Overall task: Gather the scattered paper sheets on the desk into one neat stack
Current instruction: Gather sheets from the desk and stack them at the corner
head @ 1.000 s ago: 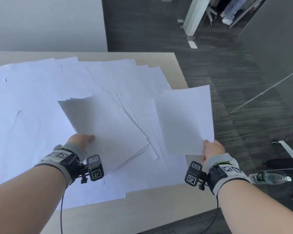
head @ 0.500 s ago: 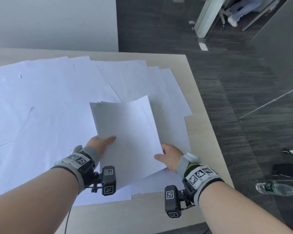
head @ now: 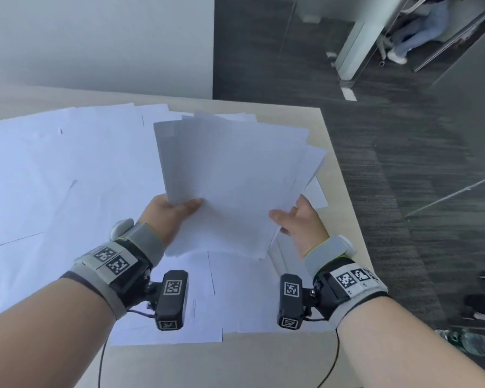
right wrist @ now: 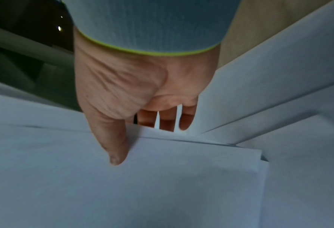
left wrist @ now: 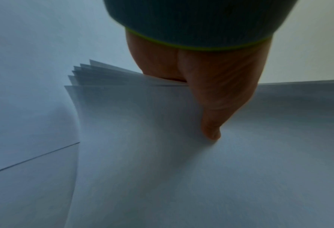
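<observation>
Partial bundle of sheets (head: 230, 175), edges fanned, held raised over the surface (head: 330, 152) at right, left hand (head: 170, 217) pinching its near-left corner, right hand (head: 300, 222) gripping the near-right edge; many loose sheets (head: 67, 169) remain spread left and near, ungathered.

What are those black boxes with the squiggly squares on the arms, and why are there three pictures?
Those boxes are little cameras strapped to a person's wrists. One picture comes from a camera on the head, looking down; the other two look along each hand. Many white paper sheets lie spread over the desk. The left hand grips a bundle of sheets by its near edge, thumb on top. The right hand holds the bundle's other side: thumb on top, fingers underneath. The bundle's edges are fanned, not yet neat.
</observation>
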A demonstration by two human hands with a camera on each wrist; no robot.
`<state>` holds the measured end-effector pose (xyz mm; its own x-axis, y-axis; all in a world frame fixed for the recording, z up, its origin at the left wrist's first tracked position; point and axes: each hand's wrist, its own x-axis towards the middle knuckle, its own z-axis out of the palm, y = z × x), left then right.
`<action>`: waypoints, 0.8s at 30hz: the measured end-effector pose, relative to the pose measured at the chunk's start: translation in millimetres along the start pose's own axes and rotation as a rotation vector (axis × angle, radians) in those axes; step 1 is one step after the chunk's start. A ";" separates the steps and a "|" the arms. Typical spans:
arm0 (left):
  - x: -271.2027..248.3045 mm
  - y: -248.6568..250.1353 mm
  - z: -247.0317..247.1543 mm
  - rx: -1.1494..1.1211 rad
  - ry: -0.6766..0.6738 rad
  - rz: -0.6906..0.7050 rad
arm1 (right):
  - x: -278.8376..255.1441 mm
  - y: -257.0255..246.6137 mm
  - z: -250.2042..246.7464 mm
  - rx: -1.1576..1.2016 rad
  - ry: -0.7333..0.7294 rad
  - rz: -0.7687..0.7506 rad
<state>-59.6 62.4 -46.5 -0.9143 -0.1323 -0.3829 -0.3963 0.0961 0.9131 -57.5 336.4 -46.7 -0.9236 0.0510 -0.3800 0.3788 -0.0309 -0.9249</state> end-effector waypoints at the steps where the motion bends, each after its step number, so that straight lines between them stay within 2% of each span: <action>1: 0.7 6.9 0.2 -0.001 0.010 0.033 | 0.5 -7.1 4.3 0.012 0.009 -0.040; 6: 3.7 19.1 -9.5 0.002 0.019 0.148 | -5.7 -22.3 19.8 0.012 0.031 -0.145; 10: -1.1 16.5 -16.8 -0.035 0.012 0.175 | -13.1 -20.5 24.2 -0.035 0.029 -0.147; 15: -10.5 29.4 -21.8 -0.152 -0.036 0.218 | -25.5 -36.5 32.5 0.062 0.003 -0.155; 20: -21.2 43.4 -20.8 -0.175 -0.030 0.306 | -34.3 -48.9 38.4 0.067 0.072 -0.145; 24: -23.4 51.2 -23.2 -0.180 -0.047 0.378 | -34.7 -58.9 39.7 0.090 -0.015 -0.234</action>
<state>-56.5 47.6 12.5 -0.9970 -0.0750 -0.0186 -0.0152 -0.0456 0.9988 -50.1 296.8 21.4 -0.9865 0.0523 -0.1551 0.1488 -0.1083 -0.9829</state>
